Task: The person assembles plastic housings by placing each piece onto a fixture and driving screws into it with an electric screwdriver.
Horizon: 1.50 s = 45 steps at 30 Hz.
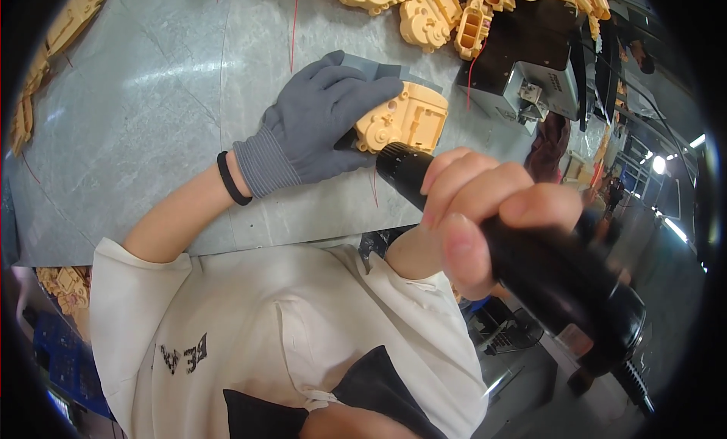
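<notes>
Grey table (182, 121) filled a lot of the view, with a heap of yellow parts (428, 18) along the far side. Next biggest was a black power tool (560, 287), angled in from the lower right. The gloved left hand (318, 109) and bare right hand (492, 204) were apart — right one wrapped round the tool, left one clamped on the yellow housing (424, 115), which sat right by the tool's nose — couldn't tell if touching. Smallest: a black wristband (229, 179).

The single head-worn fisheye view looked steeply down from close above the hands (318, 115) and the grey tabletop (159, 128).
</notes>
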{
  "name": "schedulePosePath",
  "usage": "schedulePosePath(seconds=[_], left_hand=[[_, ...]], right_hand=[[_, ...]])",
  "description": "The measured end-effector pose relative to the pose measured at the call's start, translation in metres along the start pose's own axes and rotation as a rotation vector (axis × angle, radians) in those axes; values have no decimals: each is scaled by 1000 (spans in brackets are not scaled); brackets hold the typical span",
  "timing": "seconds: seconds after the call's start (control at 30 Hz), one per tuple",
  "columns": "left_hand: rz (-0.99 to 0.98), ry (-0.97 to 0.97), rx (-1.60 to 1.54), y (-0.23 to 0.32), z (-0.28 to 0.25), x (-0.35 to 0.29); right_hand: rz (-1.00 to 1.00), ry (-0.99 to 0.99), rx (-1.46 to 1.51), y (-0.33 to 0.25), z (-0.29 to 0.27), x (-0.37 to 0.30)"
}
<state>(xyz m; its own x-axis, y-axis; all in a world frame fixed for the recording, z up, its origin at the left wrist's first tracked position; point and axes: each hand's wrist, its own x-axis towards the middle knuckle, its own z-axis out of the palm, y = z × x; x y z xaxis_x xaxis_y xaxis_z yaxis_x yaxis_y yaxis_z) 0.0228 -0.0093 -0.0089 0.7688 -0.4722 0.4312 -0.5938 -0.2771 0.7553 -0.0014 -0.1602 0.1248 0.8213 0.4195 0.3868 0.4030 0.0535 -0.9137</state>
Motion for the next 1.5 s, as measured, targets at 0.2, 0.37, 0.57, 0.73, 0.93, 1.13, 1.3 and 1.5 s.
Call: schedulePosePath(seconds=[0.2, 0.37, 0.57, 0.73, 0.93, 1.13, 1.3, 1.5], left_hand=[[10, -13, 24, 2, -4, 1], [-22, -63, 49, 8, -3, 3], [-2, -33, 81, 8, -2, 4], [7, -42, 70, 3, 0, 5], [4, 4, 29, 5, -2, 4], [-23, 8, 12, 4, -1, -1], [-31, 7, -6, 2, -2, -3], [-45, -2, -10, 2, -2, -3]], right_hand=[[-133, 236, 123, -4, -14, -19], [-272, 905, -51, -26, -118, -20], [-86, 1104, -318, 17, -159, 3], [-86, 840, 74, -3, -101, -21], [-174, 381, 120, -7, -39, 3], [-54, 461, 21, 0, -20, 25], [-20, 476, -5, 14, -16, 36], [91, 563, -58, 14, -11, 48]])
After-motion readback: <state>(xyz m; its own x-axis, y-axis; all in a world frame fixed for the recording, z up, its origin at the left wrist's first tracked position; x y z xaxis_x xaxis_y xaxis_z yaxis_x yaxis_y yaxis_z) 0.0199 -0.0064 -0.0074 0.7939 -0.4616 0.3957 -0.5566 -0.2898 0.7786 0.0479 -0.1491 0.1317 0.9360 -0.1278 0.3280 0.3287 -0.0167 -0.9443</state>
